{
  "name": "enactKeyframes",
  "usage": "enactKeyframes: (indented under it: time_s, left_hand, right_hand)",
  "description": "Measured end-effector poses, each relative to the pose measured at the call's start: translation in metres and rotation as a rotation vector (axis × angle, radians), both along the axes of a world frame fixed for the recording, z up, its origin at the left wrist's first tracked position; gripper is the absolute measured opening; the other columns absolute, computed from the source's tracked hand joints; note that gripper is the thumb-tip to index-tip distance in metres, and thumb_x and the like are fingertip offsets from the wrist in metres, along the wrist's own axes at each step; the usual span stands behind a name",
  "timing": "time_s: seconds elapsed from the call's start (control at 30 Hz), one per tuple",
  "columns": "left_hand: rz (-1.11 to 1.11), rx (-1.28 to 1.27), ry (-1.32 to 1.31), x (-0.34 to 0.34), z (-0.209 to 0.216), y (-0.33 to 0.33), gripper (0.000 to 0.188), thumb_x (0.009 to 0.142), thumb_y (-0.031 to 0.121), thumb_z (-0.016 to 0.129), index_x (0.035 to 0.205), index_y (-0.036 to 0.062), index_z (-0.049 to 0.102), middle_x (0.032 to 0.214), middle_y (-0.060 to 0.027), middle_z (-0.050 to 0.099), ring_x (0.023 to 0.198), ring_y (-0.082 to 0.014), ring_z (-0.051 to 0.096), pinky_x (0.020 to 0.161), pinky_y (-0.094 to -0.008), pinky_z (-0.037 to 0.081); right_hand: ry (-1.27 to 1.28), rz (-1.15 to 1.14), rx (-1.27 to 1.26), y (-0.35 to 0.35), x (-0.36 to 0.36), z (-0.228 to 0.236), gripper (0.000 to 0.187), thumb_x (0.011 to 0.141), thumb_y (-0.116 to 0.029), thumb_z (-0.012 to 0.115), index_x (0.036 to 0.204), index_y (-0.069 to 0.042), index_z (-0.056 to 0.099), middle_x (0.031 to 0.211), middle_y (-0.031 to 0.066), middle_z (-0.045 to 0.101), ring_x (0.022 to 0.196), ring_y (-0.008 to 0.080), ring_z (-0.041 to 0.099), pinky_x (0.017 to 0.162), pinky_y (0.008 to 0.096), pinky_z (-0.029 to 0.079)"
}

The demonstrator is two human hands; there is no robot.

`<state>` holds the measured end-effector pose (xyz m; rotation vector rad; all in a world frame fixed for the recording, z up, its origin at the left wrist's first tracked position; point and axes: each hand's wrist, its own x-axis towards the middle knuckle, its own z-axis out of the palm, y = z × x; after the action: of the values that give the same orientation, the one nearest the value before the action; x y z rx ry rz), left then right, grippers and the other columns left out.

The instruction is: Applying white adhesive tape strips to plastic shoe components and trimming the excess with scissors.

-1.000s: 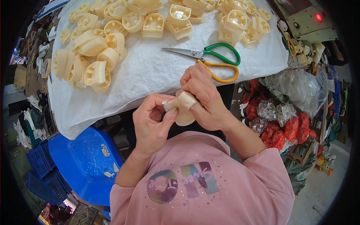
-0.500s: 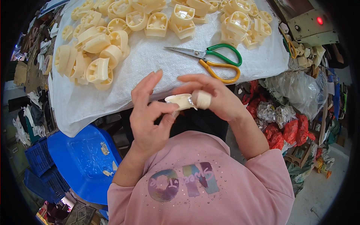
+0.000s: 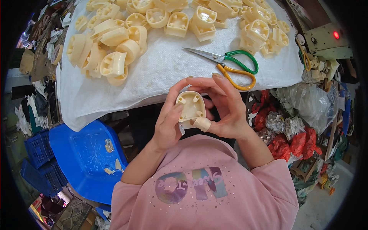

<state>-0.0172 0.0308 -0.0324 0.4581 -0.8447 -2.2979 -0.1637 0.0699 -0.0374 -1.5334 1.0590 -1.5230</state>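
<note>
A cream plastic casing [image 3: 190,108] is held between both hands over my lap, its hollow side with several corner posts facing up. My left hand [image 3: 168,119] grips it along the left edge, fingers bent against the wall. My right hand [image 3: 229,111] curves around the far and right sides; its thumb, wrapped in a beige covering [image 3: 202,123], presses at the near edge. A small shiny strip [image 3: 181,128] shows below the casing beside my left fingers; what it is I cannot tell. Scissors [image 3: 220,58] with one green and one orange handle lie open on the white sheet beyond.
Many similar cream casings [image 3: 113,63] are heaped on the white-covered table [image 3: 165,69]. At lower left stands a blue plastic chair [image 3: 84,165] with scraps on its seat. Red plastic bags [image 3: 297,143] and clear bags crowd the right. A box with a red light [image 3: 326,42] sits at far right.
The casing has been turned from edge-on to hollow side up. Both hands have closed in around it, the left moving right. The whole view has shifted slightly.
</note>
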Motion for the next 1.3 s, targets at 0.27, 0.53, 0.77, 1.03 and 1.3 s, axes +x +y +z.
enactKeyframes:
  time_s: [0.27, 0.53, 0.77, 1.03, 1.3]
  left_hand:
    - [0.187, -0.064, -0.137, 0.003, -0.006, 0.007, 0.054, 0.092, 0.044, 0.044, 0.133, 0.0130, 0.029, 0.096, -0.0168, 0.054, 0.080, -0.0233, 0.058, 0.066, -0.0333, 0.051]
    - [0.212, -0.035, -0.198, 0.005, -0.006, 0.006, 0.047, 0.093, 0.038, 0.042, 0.129, 0.0086, 0.036, 0.091, -0.0155, 0.056, 0.077, -0.0218, 0.058, 0.062, -0.0326, 0.050]
    - [0.180, -0.127, -0.250, 0.002, -0.004, 0.008, 0.068, 0.088, 0.052, 0.044, 0.139, 0.0109, 0.025, 0.106, -0.0124, 0.052, 0.078, -0.0206, 0.058, 0.058, -0.0318, 0.051]
    - [0.255, -0.183, -0.295, -0.010, 0.004, 0.013, 0.084, 0.084, 0.068, 0.039, 0.140, 0.0082, 0.021, 0.118, -0.0112, 0.046, 0.087, -0.0199, 0.058, 0.061, -0.0314, 0.054]
    - [0.436, -0.138, -0.284, -0.014, 0.006, 0.012, 0.045, 0.095, 0.028, 0.044, 0.130, 0.0019, 0.034, 0.100, -0.0091, 0.052, 0.083, -0.0105, 0.054, 0.069, -0.0226, 0.046]
  right_hand:
    - [0.112, 0.101, 0.032, -0.006, -0.004, -0.004, 0.097, 0.065, -0.002, 0.080, 0.142, -0.012, 0.023, 0.118, 0.0209, 0.054, 0.109, 0.0275, 0.054, 0.092, 0.0401, 0.044]
    - [-0.072, 0.079, 0.046, 0.002, 0.009, -0.014, 0.083, 0.064, -0.009, 0.080, 0.135, -0.008, 0.037, 0.113, 0.0115, 0.058, 0.090, 0.0201, 0.055, 0.076, 0.0284, 0.045]
    - [-0.237, 0.125, 0.416, -0.006, 0.006, 0.013, 0.028, 0.087, -0.021, 0.057, 0.111, -0.006, 0.057, 0.093, 0.0068, 0.054, 0.091, 0.0136, 0.055, 0.047, 0.0193, 0.048]
    - [-0.460, 0.400, 0.511, -0.021, -0.003, -0.007, 0.015, 0.090, -0.018, 0.054, 0.088, -0.005, 0.061, 0.096, 0.0046, 0.055, 0.086, 0.0136, 0.053, 0.074, 0.0254, 0.046]
    - [0.075, -0.071, 0.096, 0.001, 0.026, -0.014, 0.030, 0.092, -0.018, 0.044, 0.121, -0.008, 0.050, 0.116, 0.0089, 0.053, 0.110, 0.0266, 0.046, 0.097, 0.0392, 0.028]
